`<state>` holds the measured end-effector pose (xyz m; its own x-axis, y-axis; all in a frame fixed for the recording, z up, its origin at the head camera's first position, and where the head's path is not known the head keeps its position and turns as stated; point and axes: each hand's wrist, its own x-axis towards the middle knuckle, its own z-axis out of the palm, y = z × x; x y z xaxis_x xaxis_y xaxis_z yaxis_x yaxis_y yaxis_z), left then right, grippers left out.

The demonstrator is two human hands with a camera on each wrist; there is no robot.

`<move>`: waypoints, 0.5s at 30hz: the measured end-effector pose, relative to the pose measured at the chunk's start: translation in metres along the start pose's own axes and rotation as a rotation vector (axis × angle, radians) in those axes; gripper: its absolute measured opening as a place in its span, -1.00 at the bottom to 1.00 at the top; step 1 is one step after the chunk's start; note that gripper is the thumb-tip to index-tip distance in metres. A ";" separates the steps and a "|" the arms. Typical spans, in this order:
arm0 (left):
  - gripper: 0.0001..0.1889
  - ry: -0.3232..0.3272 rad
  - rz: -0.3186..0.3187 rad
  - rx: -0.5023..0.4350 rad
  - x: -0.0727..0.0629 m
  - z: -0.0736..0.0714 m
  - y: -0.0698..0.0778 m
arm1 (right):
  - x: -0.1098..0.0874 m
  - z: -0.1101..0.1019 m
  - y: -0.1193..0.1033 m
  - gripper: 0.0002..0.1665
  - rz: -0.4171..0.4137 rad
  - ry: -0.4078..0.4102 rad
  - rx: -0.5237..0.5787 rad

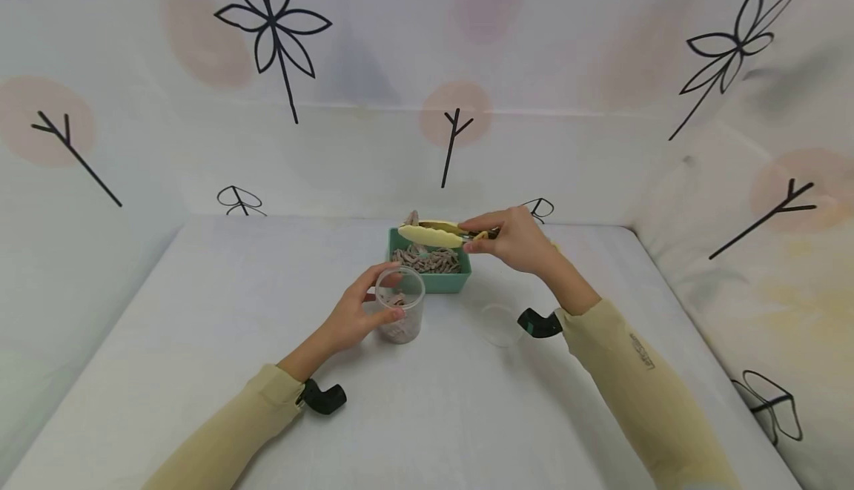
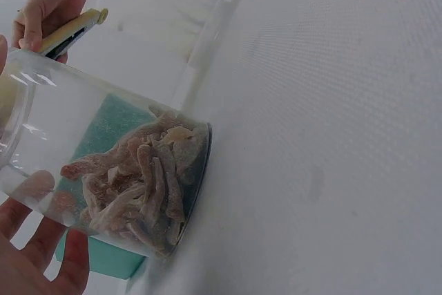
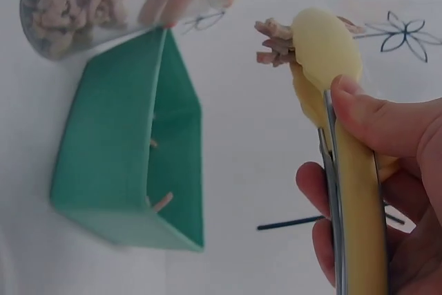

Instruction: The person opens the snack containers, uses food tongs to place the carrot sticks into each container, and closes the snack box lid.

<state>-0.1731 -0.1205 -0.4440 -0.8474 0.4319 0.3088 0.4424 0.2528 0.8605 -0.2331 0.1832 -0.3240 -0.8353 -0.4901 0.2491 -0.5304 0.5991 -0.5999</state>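
My left hand [image 1: 355, 313] grips a clear plastic jar [image 1: 409, 321] that stands on the table. Inside the jar lie dried greyish-brown strips [image 2: 141, 177], filling its lower part. My right hand [image 1: 517, 242] holds yellow-tipped tongs [image 1: 430, 236] above the green box [image 1: 447, 282]. Several strips [image 3: 276, 45] are pinched between the tong heads and poke out past them. More of the same strips [image 1: 437, 260] lie in the green box, just behind the jar.
A clear round lid [image 1: 500, 325] lies on the white table [image 1: 267, 282] to the right of the jar. Patterned cloth [image 1: 373, 164] with flower drawings hangs behind and at both sides. Dark wrist cameras [image 1: 324, 398] are strapped at both cuffs.
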 end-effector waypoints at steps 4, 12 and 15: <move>-0.24 0.001 -0.010 0.003 0.001 0.000 -0.001 | -0.011 0.001 -0.009 -0.62 -0.005 0.014 0.093; -0.22 0.010 -0.065 0.025 0.000 0.001 0.002 | -0.029 0.019 -0.016 -0.58 -0.045 -0.023 0.203; -0.19 0.008 -0.078 0.027 0.000 0.001 0.003 | -0.034 0.027 -0.015 -0.56 -0.071 -0.026 0.192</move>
<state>-0.1713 -0.1195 -0.4419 -0.8817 0.4035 0.2444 0.3827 0.3089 0.8707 -0.1930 0.1741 -0.3439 -0.7916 -0.5444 0.2775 -0.5483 0.4324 -0.7159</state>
